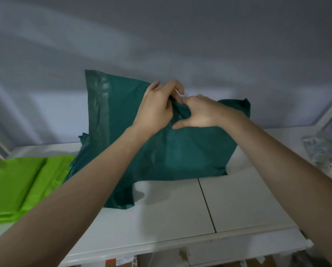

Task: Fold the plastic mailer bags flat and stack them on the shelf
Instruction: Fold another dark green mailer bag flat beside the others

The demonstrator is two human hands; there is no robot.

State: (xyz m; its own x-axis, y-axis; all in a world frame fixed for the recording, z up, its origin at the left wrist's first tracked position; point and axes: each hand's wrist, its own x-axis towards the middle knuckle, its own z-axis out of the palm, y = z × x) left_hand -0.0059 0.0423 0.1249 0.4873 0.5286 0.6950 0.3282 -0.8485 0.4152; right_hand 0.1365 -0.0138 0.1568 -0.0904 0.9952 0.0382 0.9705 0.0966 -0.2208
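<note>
We hold a dark green plastic mailer bag (pixel 161 151) up over a white shelf (pixel 238 205), both our arms reaching forward from the bottom of the view. Our left hand (pixel 157 106) grips a bunched fold near the bag's upper edge — the fingers are curled over the top of the plastic, and the thumb side sits against the crease. Our right hand (pixel 198 114) meets it just beside, fingers tucked into the same gathered fold, thumb stretched out low across the bag's face. The two hands touch or nearly touch at the fold; we cannot tell which.

The bag hangs mostly upright, its lower edge draping onto the shelf surface and one corner trailing toward us. Along its left side runs a paler, glossy adhesive strip (pixel 101 105), standing tall against the grey wall (pixel 180 35) behind.

To the left on the same shelf lie bright green mailer bags (pixel 20 185), folded flat and lying one upon another — their right edge is partly covered by the dark green bag. At the far right edge sits a crumpled clear plastic wrapper (pixel 323 151) with pale print, blurred. A dark seam (pixel 207 205) divides the shelf top into two panels.
</note>
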